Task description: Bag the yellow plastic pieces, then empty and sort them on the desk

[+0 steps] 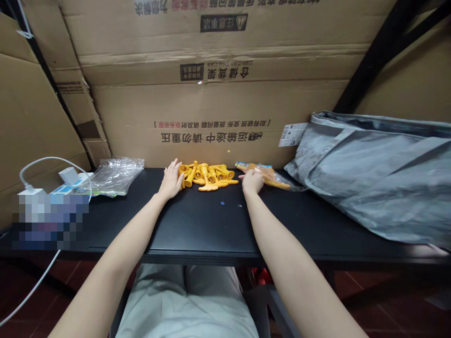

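Pale trousers point(186, 300) filled the bottom centre, while mid-frame the left hand point(172, 180), thumb parted widely from its fingers, bordered the yellow pieces point(207, 177), seemingly to corral them, and the right hand point(252, 180) partly covered a clear packet point(276, 178), its grip impossible to tell.

The pile of pieces point(203, 170) is set along the far side of the table point(204, 225), backed by cardboard point(211, 103). Its left end is met by the left hand point(172, 180). To its right, the packet point(276, 178) is partly covered by the right hand point(252, 180). The table's right end is occupied by a large bag point(369, 183); at far left, a plastic wrapper point(120, 176) is laid right of a charger point(69, 176).
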{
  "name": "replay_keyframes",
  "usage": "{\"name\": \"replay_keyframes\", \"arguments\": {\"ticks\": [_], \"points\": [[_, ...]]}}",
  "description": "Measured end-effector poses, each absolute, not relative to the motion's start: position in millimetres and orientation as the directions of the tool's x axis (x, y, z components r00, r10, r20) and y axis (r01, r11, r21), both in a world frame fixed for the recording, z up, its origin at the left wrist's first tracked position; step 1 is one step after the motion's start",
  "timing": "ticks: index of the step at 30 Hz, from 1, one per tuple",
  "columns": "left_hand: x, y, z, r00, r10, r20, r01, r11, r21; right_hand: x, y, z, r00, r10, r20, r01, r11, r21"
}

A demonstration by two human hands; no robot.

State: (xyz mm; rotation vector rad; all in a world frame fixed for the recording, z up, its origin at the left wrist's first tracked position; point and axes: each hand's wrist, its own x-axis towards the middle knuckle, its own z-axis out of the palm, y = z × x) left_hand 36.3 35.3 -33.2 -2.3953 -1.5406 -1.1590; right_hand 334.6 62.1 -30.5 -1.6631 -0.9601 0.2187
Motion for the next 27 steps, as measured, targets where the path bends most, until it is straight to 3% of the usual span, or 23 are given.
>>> {"name": "replay_keyframes", "arguments": {"ticks": [3, 8, 10, 13, 15, 19, 24, 27], "points": [[34.6, 34.9, -31.4, 0.214, 0.747, 0.629, 0.801, -0.503, 0.325, 325.3, 55.6, -20.1, 0.617, 0.68, 0.396, 0.57, -0.038, -0.821], [35.1, 33.3, -28.0, 0.261, 0.727, 0.635, 0.799, -0.531, 0.28, 312.8, 51.2, -5.9, 0.584, 0.649, 0.487, 0.551, 0.124, -0.825], [36.8, 31.6, -26.3, 0.295, 0.718, 0.63, 0.8, -0.546, 0.247, 307.5, 50.0, -1.5, 0.582, 0.649, 0.49, 0.453, 0.242, -0.858], [40.9, 28.4, -24.3, 0.349, 0.695, 0.629, 0.795, -0.575, 0.194, 295.4, 45.5, 8.8, 0.588, 0.678, 0.44, 0.176, 0.424, -0.888], [44.5, 26.3, -23.6, 0.378, 0.676, 0.632, 0.788, -0.593, 0.164, 285.1, 39.0, 18.5, 0.581, 0.693, 0.426, 0.003, 0.522, -0.853], [49.7, 24.3, -22.9, 0.359, 0.652, 0.668, 0.783, -0.6, 0.165, 266.9, 19.6, 36.6, 0.5, 0.691, 0.523, -0.186, 0.675, -0.714], [43.8, 29.0, -23.4, 0.175, 0.62, 0.765, 0.793, -0.549, 0.263, 259.3, 6.7, 40.6, 0.343, 0.775, 0.53, -0.4, 0.632, -0.664], [35.6, 32.4, -24.7, 0.189, 0.627, 0.756, 0.784, -0.56, 0.268, 256.7, 10.2, 32.8, 0.237, 0.861, 0.45, -0.487, 0.506, -0.711]]}}
